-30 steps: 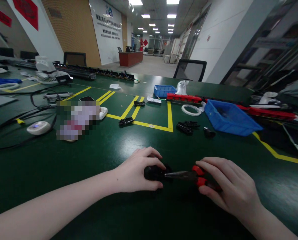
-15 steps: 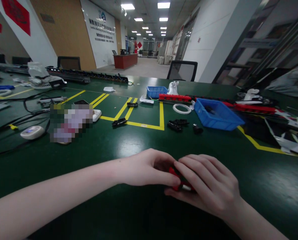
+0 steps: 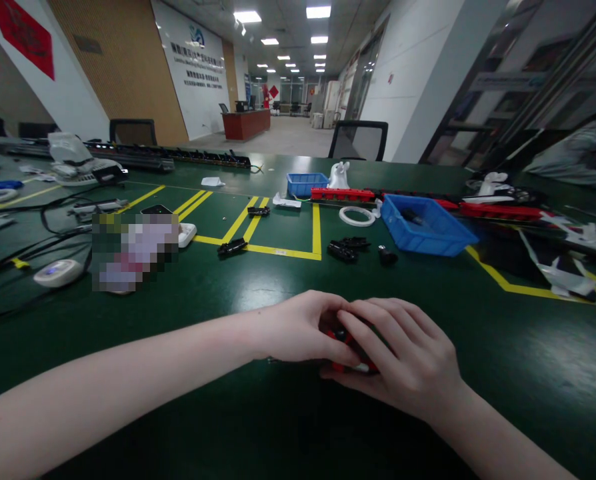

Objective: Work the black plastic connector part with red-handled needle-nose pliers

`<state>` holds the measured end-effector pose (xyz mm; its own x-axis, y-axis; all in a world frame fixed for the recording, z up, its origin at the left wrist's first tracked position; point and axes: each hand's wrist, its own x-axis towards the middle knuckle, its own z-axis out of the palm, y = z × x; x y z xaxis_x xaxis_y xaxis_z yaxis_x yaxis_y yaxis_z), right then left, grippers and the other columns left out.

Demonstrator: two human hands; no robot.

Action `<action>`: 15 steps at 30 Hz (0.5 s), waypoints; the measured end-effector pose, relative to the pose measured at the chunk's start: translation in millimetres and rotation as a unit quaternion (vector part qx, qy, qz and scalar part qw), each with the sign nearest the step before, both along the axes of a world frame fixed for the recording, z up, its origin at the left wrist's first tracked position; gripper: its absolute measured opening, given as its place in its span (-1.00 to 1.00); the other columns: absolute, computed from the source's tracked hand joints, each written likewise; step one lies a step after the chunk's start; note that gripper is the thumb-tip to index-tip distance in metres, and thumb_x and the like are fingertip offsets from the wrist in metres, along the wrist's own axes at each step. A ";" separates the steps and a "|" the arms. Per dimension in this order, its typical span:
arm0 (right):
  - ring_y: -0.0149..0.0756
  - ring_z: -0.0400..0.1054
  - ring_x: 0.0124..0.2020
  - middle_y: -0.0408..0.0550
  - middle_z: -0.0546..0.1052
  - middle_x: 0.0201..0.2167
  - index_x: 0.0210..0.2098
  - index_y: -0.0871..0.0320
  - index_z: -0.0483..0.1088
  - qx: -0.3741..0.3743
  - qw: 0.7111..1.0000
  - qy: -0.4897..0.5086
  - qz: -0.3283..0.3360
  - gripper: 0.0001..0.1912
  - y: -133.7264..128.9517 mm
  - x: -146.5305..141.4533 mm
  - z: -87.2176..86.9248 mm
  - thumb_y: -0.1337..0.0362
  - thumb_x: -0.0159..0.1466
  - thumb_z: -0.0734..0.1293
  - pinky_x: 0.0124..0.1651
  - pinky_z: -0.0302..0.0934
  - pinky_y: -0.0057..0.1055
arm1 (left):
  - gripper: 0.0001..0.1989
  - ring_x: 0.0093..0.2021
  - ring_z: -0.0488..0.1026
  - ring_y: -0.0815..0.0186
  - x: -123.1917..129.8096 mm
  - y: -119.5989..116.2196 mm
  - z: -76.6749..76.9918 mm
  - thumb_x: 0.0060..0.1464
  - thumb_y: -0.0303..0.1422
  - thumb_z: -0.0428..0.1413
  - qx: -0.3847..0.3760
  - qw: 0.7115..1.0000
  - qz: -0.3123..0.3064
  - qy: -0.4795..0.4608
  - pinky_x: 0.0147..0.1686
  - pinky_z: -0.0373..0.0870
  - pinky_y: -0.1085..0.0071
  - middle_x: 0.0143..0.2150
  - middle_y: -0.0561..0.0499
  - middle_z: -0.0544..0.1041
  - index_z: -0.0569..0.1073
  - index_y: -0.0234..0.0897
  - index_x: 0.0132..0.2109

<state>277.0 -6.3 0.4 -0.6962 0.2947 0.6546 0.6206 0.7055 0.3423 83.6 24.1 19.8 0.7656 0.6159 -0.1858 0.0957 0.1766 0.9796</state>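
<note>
A small red and black part (image 3: pixel 339 367) is held between both hands, low in the head view and right of centre. My left hand (image 3: pixel 305 330) curls round its left side, thumb along the near face. My right hand (image 3: pixel 403 353) wraps its right side, fingers over the top and thumb underneath. The fingertips of the two hands meet above the part. Most of the part is hidden by the fingers, so its full shape cannot be seen.
Beyond the hands on the green table (image 3: pixel 258 287) are black parts (image 3: pixel 343 251), a white ring (image 3: pixel 357 216) and a blue bin (image 3: pixel 425 227). A smaller blue tray (image 3: pixel 307 184) stands farther back beside a red strip (image 3: pixel 343 195). A blurred-out phone-like object (image 3: pixel 135 257) and cables lie left.
The view has shifted slightly. My right hand has moved a little left and up in the picture, and both hands keep their hold on the red and black part.
</note>
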 end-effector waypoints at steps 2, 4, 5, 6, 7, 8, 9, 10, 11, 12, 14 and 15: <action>-0.13 0.43 -0.16 0.11 0.59 -0.20 -0.12 0.22 0.49 0.003 1.000 -0.007 -0.014 -0.56 -1.7 -2.1 -1.1 -0.05 0.26 0.35 -0.07 0.29 -0.21 | -0.60 -0.22 0.48 0.30 0.2 1.0 -2.0 -0.08 -0.53 0.26 0.001 1.000 0.001 0.002 -0.25 0.38 0.40 -0.26 0.04 0.50 0.43 -0.36 -0.04; -0.12 0.42 -0.15 0.12 0.59 -0.19 -0.12 0.22 0.49 0.007 1.000 -0.013 -0.026 -0.57 -3.3 -3.7 -1.7 -0.03 0.27 0.34 -0.07 0.28 -0.21 | -0.63 -0.24 0.46 0.32 0.2 1.8 -1.8 -0.07 -0.56 0.23 0.006 1.000 -0.007 0.006 -0.28 0.37 0.43 -0.28 0.05 0.48 0.43 -0.37 -0.06; -0.10 0.42 -0.14 0.12 0.59 -0.18 -0.12 0.23 0.49 0.007 0.999 -0.015 -0.031 -0.58 -3.7 -3.9 -1.6 -0.02 0.28 0.34 -0.06 0.28 -0.19 | -0.64 -0.23 0.46 0.32 0.0 1.7 -0.7 -0.06 -0.57 0.22 0.009 1.000 -0.009 0.006 -0.28 0.37 0.43 -0.27 0.04 0.47 0.42 -0.37 -0.06; -0.08 0.42 -0.12 0.13 0.59 -0.17 -0.11 0.23 0.49 0.008 0.999 -0.018 -0.034 -0.59 -3.9 -3.6 -1.4 0.00 0.28 0.33 -0.05 0.28 -0.18 | -0.63 -0.23 0.45 0.32 -0.4 1.3 1.0 -0.05 -0.56 0.22 0.011 1.000 -0.008 0.005 -0.28 0.37 0.43 -0.26 0.04 0.46 0.41 -0.37 -0.05; -0.06 0.41 -0.10 0.15 0.58 -0.16 -0.09 0.23 0.48 0.011 0.999 -0.018 -0.032 -0.60 -3.8 -2.9 -0.8 0.02 0.29 0.33 -0.06 0.28 -0.17 | -0.62 -0.23 0.45 0.32 -0.8 0.4 3.3 -0.05 -0.55 0.23 0.012 1.000 -0.005 0.004 -0.28 0.37 0.43 -0.26 0.04 0.45 0.40 -0.37 -0.04; -0.04 0.41 -0.07 0.16 0.57 -0.15 -0.07 0.24 0.47 0.015 0.999 -0.019 -0.029 -0.60 -3.6 -1.8 0.0 0.04 0.30 0.32 -0.06 0.28 -0.17 | -0.60 -0.23 0.44 0.32 -1.1 -1.0 6.0 -0.05 -0.54 0.23 0.013 1.000 -0.003 0.003 -0.28 0.38 0.42 -0.25 0.04 0.45 0.39 -0.36 -0.02; -0.03 0.40 -0.05 0.17 0.57 -0.14 -0.04 0.25 0.45 0.021 0.999 -0.018 -0.024 -0.60 -3.4 -0.5 1.3 0.05 0.31 0.32 -0.07 0.29 -0.18 | -0.58 -0.23 0.44 0.31 -1.4 -2.6 9.1 -0.05 -0.53 0.24 0.017 1.000 -0.001 0.003 -0.28 0.39 0.42 -0.24 0.05 0.45 0.38 -0.35 -0.01; -0.02 0.40 -0.04 0.18 0.56 -0.14 -0.02 0.26 0.44 0.028 0.999 -0.016 -0.020 -0.60 -3.3 0.8 2.9 0.07 0.31 0.31 -0.08 0.29 -0.19 | -0.59 -0.23 0.44 0.32 -1.5 -4.4 12.5 -0.05 -0.52 0.25 0.026 1.000 -0.001 0.003 -0.28 0.39 0.41 -0.25 0.05 0.44 0.38 -0.34 -0.01; -0.02 0.39 -0.04 0.18 0.55 -0.14 0.00 0.26 0.43 0.035 0.999 -0.012 -0.019 -0.60 -3.5 1.7 4.7 0.08 0.32 0.31 -0.09 0.29 -0.19 | -0.62 -0.24 0.44 0.32 -1.3 -6.1 15.8 -0.04 -0.51 0.25 0.041 0.999 -0.001 0.005 -0.28 0.40 0.42 -0.26 0.06 0.44 0.39 -0.34 -0.03; -0.01 0.39 -0.03 0.20 0.55 -0.13 0.01 0.26 0.42 0.040 0.999 -0.008 -0.022 -0.60 -3.9 2.1 6.8 0.08 0.32 0.30 -0.08 0.29 -0.18 | -0.66 -0.24 0.43 0.32 -1.0 -7.5 18.9 -0.02 -0.50 0.25 0.066 0.998 0.004 0.008 -0.28 0.40 0.42 -0.27 0.07 0.44 0.39 -0.33 -0.07; 0.03 0.39 -0.03 0.22 0.55 -0.13 0.00 0.26 0.41 0.044 0.998 -0.004 -0.040 -0.60 -5.4 1.3 10.5 0.09 0.31 0.31 -0.02 0.28 -0.09 | -0.72 -0.25 0.44 0.32 0.3 -8.3 23.6 0.02 -0.48 0.23 0.120 0.992 0.023 0.025 -0.29 0.40 0.43 -0.27 0.06 0.44 0.40 -0.33 -0.10; 0.04 0.39 -0.04 0.22 0.56 -0.13 0.00 0.27 0.42 0.042 0.998 -0.004 -0.050 -0.60 -6.4 0.1 11.7 0.10 0.30 0.33 0.00 0.26 -0.03 | -0.74 -0.26 0.44 0.32 1.0 -7.4 24.8 0.04 -0.47 0.21 0.144 0.988 0.032 0.038 -0.31 0.40 0.43 -0.27 0.06 0.45 0.41 -0.34 -0.10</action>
